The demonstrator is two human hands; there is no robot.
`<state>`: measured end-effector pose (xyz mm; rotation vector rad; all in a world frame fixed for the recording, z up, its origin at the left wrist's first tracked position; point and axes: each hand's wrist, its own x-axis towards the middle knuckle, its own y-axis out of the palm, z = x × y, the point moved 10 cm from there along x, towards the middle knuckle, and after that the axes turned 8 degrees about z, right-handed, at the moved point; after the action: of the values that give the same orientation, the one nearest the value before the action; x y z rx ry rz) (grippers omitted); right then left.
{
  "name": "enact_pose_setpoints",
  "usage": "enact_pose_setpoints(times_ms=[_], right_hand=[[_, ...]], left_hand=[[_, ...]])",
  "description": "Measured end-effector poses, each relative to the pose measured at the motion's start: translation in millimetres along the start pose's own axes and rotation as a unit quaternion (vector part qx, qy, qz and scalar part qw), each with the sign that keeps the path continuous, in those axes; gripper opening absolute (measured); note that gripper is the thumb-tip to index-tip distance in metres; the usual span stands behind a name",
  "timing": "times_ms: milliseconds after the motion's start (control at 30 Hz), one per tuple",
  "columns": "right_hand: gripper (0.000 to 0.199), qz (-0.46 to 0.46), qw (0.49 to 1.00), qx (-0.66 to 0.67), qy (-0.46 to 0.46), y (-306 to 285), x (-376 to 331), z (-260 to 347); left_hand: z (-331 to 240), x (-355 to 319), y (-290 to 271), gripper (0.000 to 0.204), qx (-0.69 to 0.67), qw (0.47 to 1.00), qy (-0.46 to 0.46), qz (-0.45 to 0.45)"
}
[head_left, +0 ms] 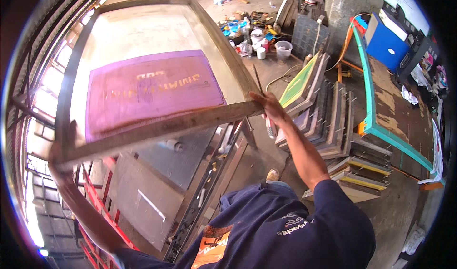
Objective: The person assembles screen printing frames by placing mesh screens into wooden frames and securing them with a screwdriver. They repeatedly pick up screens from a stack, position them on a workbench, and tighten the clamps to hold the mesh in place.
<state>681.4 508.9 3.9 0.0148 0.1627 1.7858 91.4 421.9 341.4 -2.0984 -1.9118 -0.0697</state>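
Note:
A large screen-printing frame [190, 120] is tilted up in front of me, its dark wooden bars around a pale translucent mesh. Purple coating [157, 86] with lighter lettering covers the near part of the mesh. My left hand [61, 150], slightly blurred, grips the near left corner. At the near right corner, my right hand [269, 106] closes around the bar. The same hand also has a slim tool [271, 128] with a red and grey handle; a thin dark point shows above the fingers. I cannot tell its exact kind.
Below the frame stands a worktable [147, 197] with a grey board and red metal bars [93, 193]. More screen frames [328, 117] lean and lie stacked to the right. Beyond are a teal-edged table [369, 93], a blue box [388, 43] and a clear plastic tub [284, 49].

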Motion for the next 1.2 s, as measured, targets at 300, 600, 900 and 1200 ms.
enact_pose_setpoints(times_ms=[300,600,900,1200], right_hand=[[0.054,-0.135,0.976,0.112,0.129,-131.7,-30.8,-135.7],[0.050,-0.094,0.937,0.162,0.293,-156.2,18.6,-250.9],[0.038,-0.127,0.869,0.276,0.391,-155.3,112.6,-312.5],[0.046,-0.149,0.827,0.413,0.350,-148.2,155.1,-341.9]], left_hand=[[34.4,350.5,306.3,0.051,0.005,0.956,-0.035,0.290],[231.1,567.4,520.1,0.019,-0.034,0.906,-0.204,0.370],[451.3,771.8,707.0,0.018,-0.009,0.895,-0.250,0.369],[535.3,766.2,863.3,0.026,0.113,0.830,-0.299,0.457]])
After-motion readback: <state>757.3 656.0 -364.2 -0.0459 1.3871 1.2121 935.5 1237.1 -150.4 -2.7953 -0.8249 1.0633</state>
